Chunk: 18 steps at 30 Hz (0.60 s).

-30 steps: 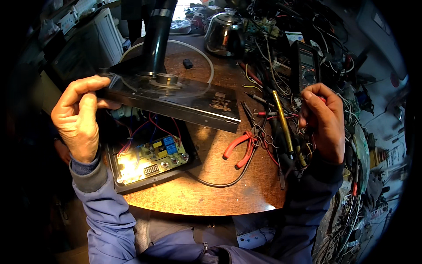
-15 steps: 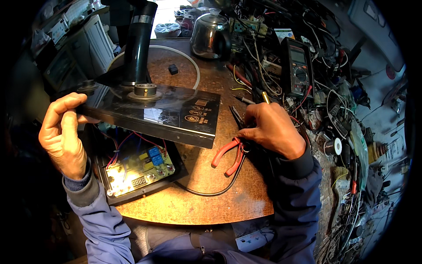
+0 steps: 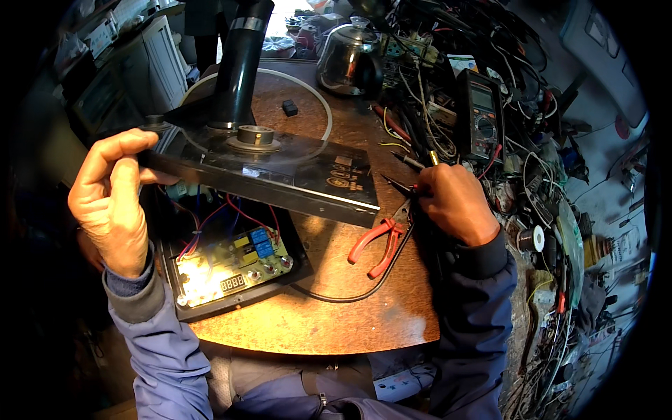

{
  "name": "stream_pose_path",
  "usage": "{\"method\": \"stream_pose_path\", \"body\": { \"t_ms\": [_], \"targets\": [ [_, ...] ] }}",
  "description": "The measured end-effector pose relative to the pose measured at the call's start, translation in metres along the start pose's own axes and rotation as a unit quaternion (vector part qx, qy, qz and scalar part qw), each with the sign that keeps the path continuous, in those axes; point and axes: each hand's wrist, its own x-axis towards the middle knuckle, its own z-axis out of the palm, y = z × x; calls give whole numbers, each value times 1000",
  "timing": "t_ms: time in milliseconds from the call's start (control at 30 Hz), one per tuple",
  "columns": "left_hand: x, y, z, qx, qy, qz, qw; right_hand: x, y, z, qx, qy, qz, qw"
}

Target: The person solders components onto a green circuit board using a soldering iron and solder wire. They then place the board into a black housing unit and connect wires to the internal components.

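My left hand (image 3: 119, 199) is closed on the left edge of a black glossy top panel (image 3: 308, 173), holding it tilted above the open base. A round metal-rimmed piece (image 3: 255, 137) sits on the panel. Underneath, the black base (image 3: 241, 302) holds a lit circuit board (image 3: 213, 276) with blue and yellow components, a small digit display and several coloured wires. My right hand (image 3: 458, 203) is closed beside the red-handled pliers (image 3: 381, 245), which lie spread on the table. A slim brass-coloured end (image 3: 433, 158) shows above my fist; what the fingers grip is mostly hidden.
A black cable (image 3: 343, 300) curves across the wooden table (image 3: 336, 329). Behind stand a black cylinder (image 3: 238, 70), a glass kettle (image 3: 346, 59) and a small black block (image 3: 289, 108). On the right, a multimeter (image 3: 483, 119) and solder spool (image 3: 533, 238) sit among tangled wires.
My right hand has moved off the pliers, slightly up and right, leaving them on the table. The panel, still in my left hand, appears slightly farther right as the whole view shifts.
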Motion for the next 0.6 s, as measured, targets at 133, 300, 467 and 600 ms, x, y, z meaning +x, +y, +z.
{"method": "stream_pose_path", "body": {
  "t_ms": [133, 300, 467, 600],
  "targets": [
    [-1, 4, 5, -15, 18, -1, 1000, 14, -18, 3, 42, 5, -58, 997],
    [1, 7, 8, -39, 13, -3, 999, 22, -51, 28, 52, 100, -225, 968],
    [1, 8, 15, -56, 40, -9, 998, 19, -59, 45, 43, 87, -235, 967],
    [3, 10, 18, -54, 42, -7, 998, 19, -72, 75, 118, 87, -218, 965]
  ]
}}
